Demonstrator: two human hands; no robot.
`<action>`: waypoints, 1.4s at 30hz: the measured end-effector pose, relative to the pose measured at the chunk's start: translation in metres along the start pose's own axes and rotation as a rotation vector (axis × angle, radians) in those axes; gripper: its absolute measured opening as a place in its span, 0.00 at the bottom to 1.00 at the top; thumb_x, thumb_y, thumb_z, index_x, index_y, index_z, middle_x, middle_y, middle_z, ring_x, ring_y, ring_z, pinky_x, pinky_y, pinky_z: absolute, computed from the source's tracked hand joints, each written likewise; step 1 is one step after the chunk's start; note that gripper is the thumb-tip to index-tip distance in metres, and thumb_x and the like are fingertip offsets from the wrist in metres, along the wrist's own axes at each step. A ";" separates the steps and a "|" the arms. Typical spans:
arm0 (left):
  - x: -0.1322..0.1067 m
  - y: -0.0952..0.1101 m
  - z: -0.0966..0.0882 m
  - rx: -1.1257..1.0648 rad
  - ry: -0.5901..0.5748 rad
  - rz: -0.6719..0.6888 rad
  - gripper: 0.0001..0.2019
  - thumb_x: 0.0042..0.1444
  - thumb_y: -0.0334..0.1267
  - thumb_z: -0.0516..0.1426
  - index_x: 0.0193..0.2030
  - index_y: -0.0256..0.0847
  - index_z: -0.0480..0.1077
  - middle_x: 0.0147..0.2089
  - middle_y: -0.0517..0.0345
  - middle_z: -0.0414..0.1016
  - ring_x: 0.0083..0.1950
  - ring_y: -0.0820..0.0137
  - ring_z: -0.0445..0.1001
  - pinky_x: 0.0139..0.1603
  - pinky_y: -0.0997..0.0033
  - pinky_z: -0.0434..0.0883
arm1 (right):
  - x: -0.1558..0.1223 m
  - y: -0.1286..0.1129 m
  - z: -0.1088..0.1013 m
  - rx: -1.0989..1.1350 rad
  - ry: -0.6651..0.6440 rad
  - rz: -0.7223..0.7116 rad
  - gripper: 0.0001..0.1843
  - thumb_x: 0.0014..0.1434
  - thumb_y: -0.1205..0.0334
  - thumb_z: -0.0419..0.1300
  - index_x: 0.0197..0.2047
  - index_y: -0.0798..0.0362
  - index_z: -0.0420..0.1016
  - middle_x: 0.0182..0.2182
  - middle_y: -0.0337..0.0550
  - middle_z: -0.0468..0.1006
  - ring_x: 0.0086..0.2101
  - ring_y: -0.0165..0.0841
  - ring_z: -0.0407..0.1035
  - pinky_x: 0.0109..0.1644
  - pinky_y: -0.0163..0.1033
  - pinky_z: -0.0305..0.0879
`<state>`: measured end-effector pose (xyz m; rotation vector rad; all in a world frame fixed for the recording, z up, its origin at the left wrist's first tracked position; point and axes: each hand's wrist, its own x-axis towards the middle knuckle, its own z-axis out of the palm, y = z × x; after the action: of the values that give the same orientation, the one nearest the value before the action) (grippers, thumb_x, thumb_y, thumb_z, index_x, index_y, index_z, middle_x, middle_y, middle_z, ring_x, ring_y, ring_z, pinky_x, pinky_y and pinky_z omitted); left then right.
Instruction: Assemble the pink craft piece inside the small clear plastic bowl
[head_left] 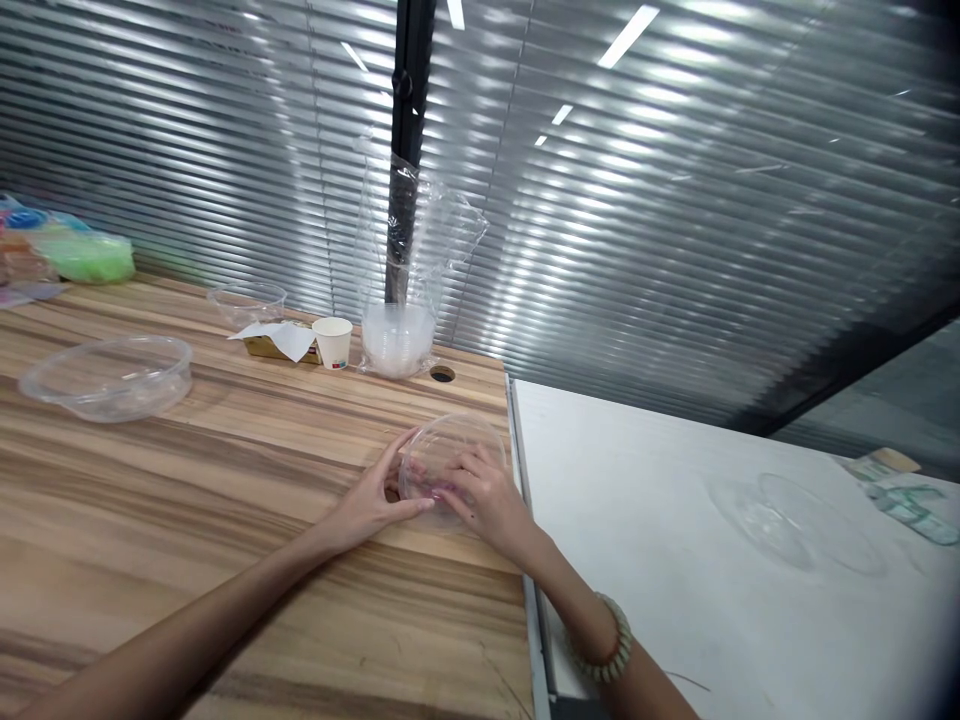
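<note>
A clear plastic bowl point(454, 430) is on the wooden table near its right edge, its round rim tipped up. My left hand point(379, 497) grips the bowl's left side, thumb in front and fingers curving round behind the wall. Over the bowl's front part is my right hand point(484, 495), fingers bent and thumb close to them. A small pinkish patch shows by the right fingertips; whether it is a separate thing is unclear. A beaded bracelet point(611, 640) circles my right wrist.
Left on the wooden table point(300, 620) lies a large clear basin point(112, 385). Behind stand another clear bowl point(247, 300), tissue box point(281, 345), paper cup point(333, 342) and bagged bowls point(397, 340). Colourful bags point(82, 255) lie far left. Clear lids point(787, 520) rest on the white table point(637, 480).
</note>
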<state>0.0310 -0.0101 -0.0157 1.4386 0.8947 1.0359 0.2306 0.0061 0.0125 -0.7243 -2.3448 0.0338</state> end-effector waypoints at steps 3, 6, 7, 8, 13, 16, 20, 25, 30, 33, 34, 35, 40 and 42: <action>-0.001 -0.004 -0.001 -0.028 -0.030 0.009 0.46 0.46 0.40 0.65 0.67 0.47 0.43 0.52 0.52 0.68 0.52 0.62 0.69 0.52 0.63 0.68 | 0.001 -0.004 -0.001 -0.066 -0.172 0.059 0.03 0.54 0.66 0.64 0.35 0.53 0.77 0.33 0.43 0.73 0.39 0.37 0.64 0.45 0.44 0.66; -0.001 -0.006 -0.001 -0.058 -0.044 0.008 0.48 0.44 0.40 0.67 0.67 0.48 0.42 0.51 0.53 0.68 0.51 0.61 0.70 0.50 0.63 0.69 | 0.000 -0.004 0.003 -0.122 -0.229 0.077 0.01 0.54 0.67 0.64 0.33 0.53 0.77 0.33 0.44 0.72 0.39 0.38 0.63 0.44 0.44 0.65; -0.001 -0.005 -0.001 -0.058 -0.044 0.004 0.49 0.44 0.40 0.67 0.67 0.48 0.42 0.51 0.52 0.68 0.51 0.61 0.70 0.50 0.63 0.69 | 0.000 -0.003 0.005 -0.138 -0.232 0.077 0.01 0.54 0.67 0.63 0.32 0.52 0.77 0.33 0.44 0.72 0.39 0.38 0.63 0.43 0.44 0.65; -0.001 -0.005 -0.001 -0.056 -0.045 0.000 0.49 0.44 0.41 0.67 0.67 0.48 0.42 0.51 0.52 0.68 0.51 0.61 0.70 0.49 0.63 0.69 | 0.000 -0.003 0.007 -0.152 -0.234 0.076 0.02 0.55 0.67 0.63 0.32 0.53 0.77 0.33 0.44 0.72 0.39 0.38 0.63 0.43 0.43 0.64; -0.002 -0.001 0.000 -0.004 -0.034 -0.002 0.48 0.44 0.40 0.66 0.67 0.48 0.42 0.52 0.51 0.67 0.53 0.60 0.68 0.52 0.62 0.68 | -0.003 0.002 0.017 -0.197 -0.238 0.098 0.01 0.56 0.67 0.62 0.32 0.54 0.74 0.33 0.44 0.72 0.39 0.38 0.62 0.42 0.43 0.63; -0.002 0.000 -0.001 0.040 -0.030 -0.009 0.48 0.45 0.40 0.66 0.67 0.48 0.42 0.53 0.51 0.66 0.53 0.61 0.68 0.52 0.62 0.68 | -0.004 0.004 0.019 -0.191 -0.234 0.114 0.01 0.55 0.68 0.62 0.32 0.55 0.73 0.32 0.44 0.72 0.39 0.39 0.62 0.42 0.44 0.63; -0.002 -0.001 -0.001 0.030 -0.032 -0.015 0.48 0.45 0.41 0.66 0.67 0.47 0.42 0.51 0.52 0.66 0.52 0.61 0.69 0.52 0.62 0.68 | -0.004 0.007 0.018 -0.115 -0.121 0.095 0.05 0.59 0.71 0.56 0.32 0.56 0.70 0.31 0.44 0.72 0.37 0.36 0.63 0.42 0.43 0.64; -0.001 -0.002 -0.001 -0.006 -0.007 -0.002 0.47 0.44 0.42 0.66 0.67 0.47 0.44 0.50 0.52 0.66 0.51 0.62 0.69 0.52 0.62 0.67 | -0.005 0.014 0.013 -0.053 0.156 0.074 0.09 0.62 0.72 0.50 0.36 0.55 0.71 0.33 0.45 0.73 0.38 0.35 0.65 0.42 0.42 0.66; -0.001 -0.006 -0.002 -0.017 -0.013 -0.001 0.47 0.45 0.42 0.66 0.67 0.47 0.44 0.48 0.54 0.66 0.50 0.63 0.69 0.52 0.62 0.67 | -0.006 0.018 0.010 -0.058 0.239 0.037 0.11 0.61 0.74 0.50 0.37 0.53 0.72 0.33 0.45 0.75 0.39 0.36 0.67 0.43 0.44 0.69; 0.000 -0.007 -0.002 -0.015 -0.002 0.002 0.46 0.45 0.42 0.66 0.67 0.47 0.45 0.49 0.54 0.66 0.51 0.63 0.68 0.53 0.61 0.67 | -0.006 0.018 0.009 -0.058 0.231 0.028 0.14 0.60 0.76 0.49 0.39 0.53 0.73 0.33 0.45 0.76 0.40 0.36 0.68 0.43 0.44 0.70; 0.000 -0.007 -0.002 -0.016 0.000 0.004 0.46 0.45 0.42 0.66 0.66 0.47 0.45 0.49 0.54 0.67 0.50 0.63 0.68 0.53 0.61 0.67 | -0.007 0.019 0.008 -0.058 0.232 0.025 0.15 0.60 0.77 0.49 0.39 0.53 0.73 0.33 0.45 0.76 0.40 0.36 0.69 0.43 0.43 0.70; 0.000 -0.006 -0.002 -0.018 -0.002 0.004 0.46 0.45 0.42 0.66 0.66 0.47 0.45 0.48 0.54 0.67 0.50 0.63 0.68 0.53 0.61 0.67 | -0.007 0.019 0.008 -0.058 0.236 0.023 0.15 0.60 0.77 0.49 0.39 0.53 0.73 0.33 0.45 0.76 0.40 0.35 0.69 0.43 0.43 0.71; 0.000 -0.004 -0.001 -0.026 -0.011 -0.003 0.46 0.45 0.42 0.66 0.66 0.47 0.45 0.48 0.55 0.67 0.50 0.64 0.69 0.52 0.62 0.67 | -0.009 0.022 0.009 -0.077 0.242 0.005 0.17 0.60 0.78 0.48 0.42 0.53 0.73 0.35 0.45 0.78 0.42 0.35 0.70 0.46 0.44 0.72; 0.000 -0.003 -0.001 -0.025 -0.010 -0.002 0.45 0.45 0.42 0.66 0.66 0.47 0.45 0.48 0.54 0.67 0.50 0.64 0.68 0.52 0.63 0.67 | -0.010 0.023 0.010 -0.089 0.235 0.001 0.18 0.60 0.78 0.48 0.45 0.53 0.73 0.38 0.46 0.78 0.44 0.36 0.69 0.48 0.45 0.71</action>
<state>0.0299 -0.0094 -0.0186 1.4207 0.8729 1.0343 0.2419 0.0216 -0.0061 -0.7311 -2.1317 -0.1484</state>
